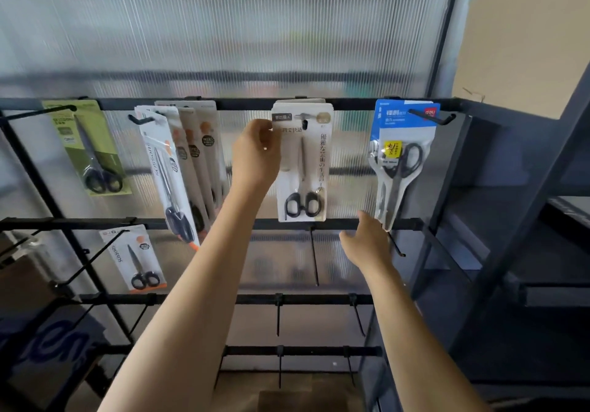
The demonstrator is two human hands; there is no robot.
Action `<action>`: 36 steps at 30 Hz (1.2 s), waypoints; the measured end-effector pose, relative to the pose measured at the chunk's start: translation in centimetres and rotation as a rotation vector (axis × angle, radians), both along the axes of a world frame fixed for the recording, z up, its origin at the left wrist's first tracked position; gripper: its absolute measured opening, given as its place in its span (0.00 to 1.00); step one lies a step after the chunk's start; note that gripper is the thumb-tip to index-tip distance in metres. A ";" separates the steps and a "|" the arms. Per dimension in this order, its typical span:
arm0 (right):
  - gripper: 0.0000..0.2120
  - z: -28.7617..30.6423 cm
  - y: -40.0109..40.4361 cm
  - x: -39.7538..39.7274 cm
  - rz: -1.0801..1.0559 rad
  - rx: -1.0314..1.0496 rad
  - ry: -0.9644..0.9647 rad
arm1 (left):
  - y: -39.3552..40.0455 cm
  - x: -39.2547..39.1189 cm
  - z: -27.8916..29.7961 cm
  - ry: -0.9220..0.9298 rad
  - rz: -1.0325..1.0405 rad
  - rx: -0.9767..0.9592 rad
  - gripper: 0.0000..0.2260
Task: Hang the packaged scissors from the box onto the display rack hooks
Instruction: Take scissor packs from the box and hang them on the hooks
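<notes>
far left, top rail: green scissors pack (87, 146) hangs on a hook, tilted, black handles at the bottom. below it on the second rail, a small white pack with orange trim (135, 258) hangs behind an angled empty hook (95, 256). bottom left corner, blurred cardboard box (41, 341) with blue lettering; contents not visible.

next hook along the top rail: a stack of white-orange scissors packs (185, 162). front pack swings out toward the camera, its dark handle end down past the second rail; the rest hang flatter behind it.

centre: left hand (255, 153) is raised, thumb and fingers pinching the upper left edge of the white scissors pack (303, 159). that pack is at the top rail of the display rack (242, 104), its hang hole right at the hook, more cards of the same kind behind it. can't tell if the hole is fully seated on the hook. black handles sit at the lower end, just above the second rail.

right hand (367, 239) is lower, at second-rail level, fingers relaxed and extended, gripping nothing. fingertips are just beside the bottom tip of the blue scissors pack (399, 156); contact not clear. that pack hangs on the rightmost top hook.

lower rails carry several bare hooks (314, 258). ribbed translucent panel (223, 28) behind the rack, dark shelving (526, 220) on the right.
</notes>
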State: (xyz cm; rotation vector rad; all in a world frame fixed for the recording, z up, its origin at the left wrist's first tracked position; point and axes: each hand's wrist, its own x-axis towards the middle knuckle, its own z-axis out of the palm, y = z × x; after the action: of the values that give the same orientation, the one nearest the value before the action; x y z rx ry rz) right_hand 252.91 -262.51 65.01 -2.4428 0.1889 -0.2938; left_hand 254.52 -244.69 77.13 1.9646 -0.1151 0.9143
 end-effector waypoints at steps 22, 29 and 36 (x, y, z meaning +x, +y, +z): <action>0.23 -10.1 15.1 -14.5 -0.128 -0.252 -0.049 | 10.2 -15.9 -23.1 0.297 -0.123 0.745 0.16; 0.24 -17.1 19.1 -21.8 -0.140 -0.254 0.220 | 14.4 -22.0 -30.2 0.506 -0.206 0.716 0.13; 0.23 -20.8 20.5 -26.0 -0.071 -0.206 0.308 | 17.1 -25.8 -35.6 0.779 -0.252 0.713 0.17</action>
State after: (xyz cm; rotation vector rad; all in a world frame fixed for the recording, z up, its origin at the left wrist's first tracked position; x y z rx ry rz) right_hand 226.95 -241.99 44.25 -2.6802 0.3966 0.0376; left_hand 228.68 -227.63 41.55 2.7438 -0.2523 -0.1395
